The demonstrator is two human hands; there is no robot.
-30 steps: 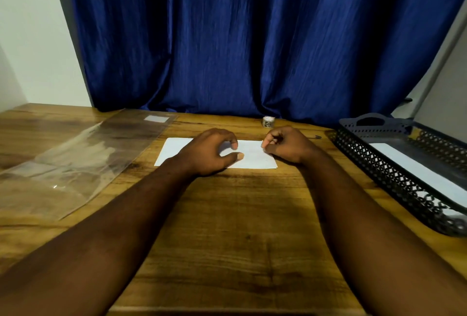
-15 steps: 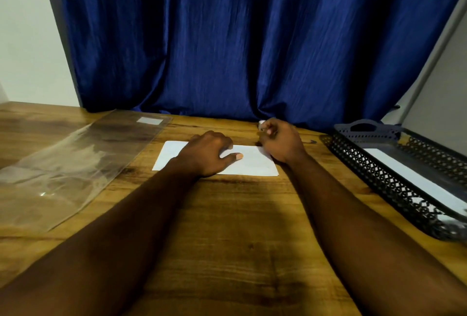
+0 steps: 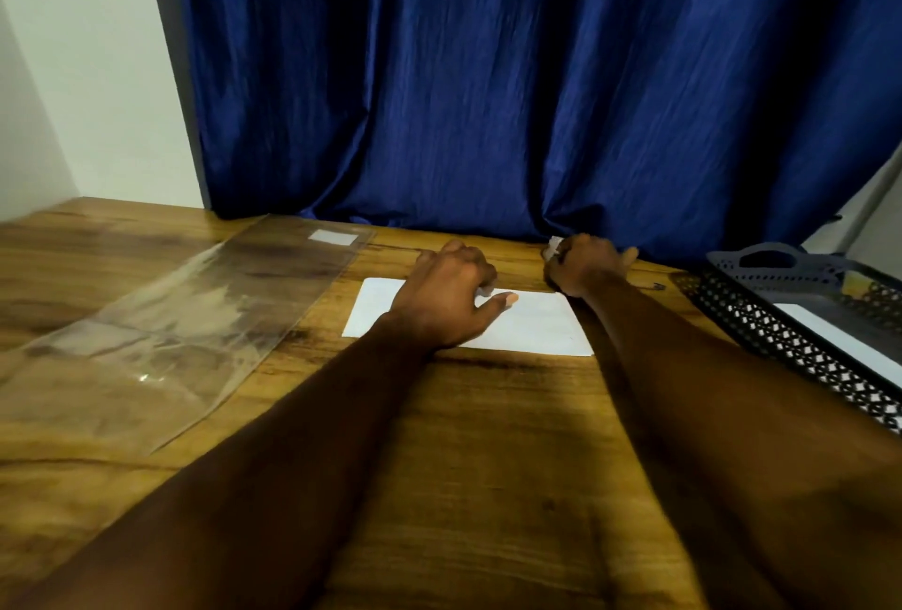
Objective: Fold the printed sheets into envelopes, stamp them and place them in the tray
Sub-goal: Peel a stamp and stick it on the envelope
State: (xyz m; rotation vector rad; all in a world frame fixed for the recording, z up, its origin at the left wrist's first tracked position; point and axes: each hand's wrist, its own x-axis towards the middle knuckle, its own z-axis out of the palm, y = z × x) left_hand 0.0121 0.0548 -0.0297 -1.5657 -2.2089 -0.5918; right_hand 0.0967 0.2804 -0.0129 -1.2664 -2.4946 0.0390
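Just past the envelope's far right corner, the right hand (image 3: 585, 263) is curling its fingers tightly round a small pale stamp (image 3: 554, 246). Left of that grip, the left hand (image 3: 446, 297) is resting half-curled fingers on the white envelope (image 3: 542, 324), gripping nothing. Right of it, the black tray (image 3: 761, 316) is sitting.

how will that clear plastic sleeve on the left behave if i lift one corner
The clear plastic sleeve looks thin and wrinkled, so it will probably flop and sag. Its glossy sheen suggests it may slide easily on the wooden table. It likely weighs very little, so a light nudge could shift it.
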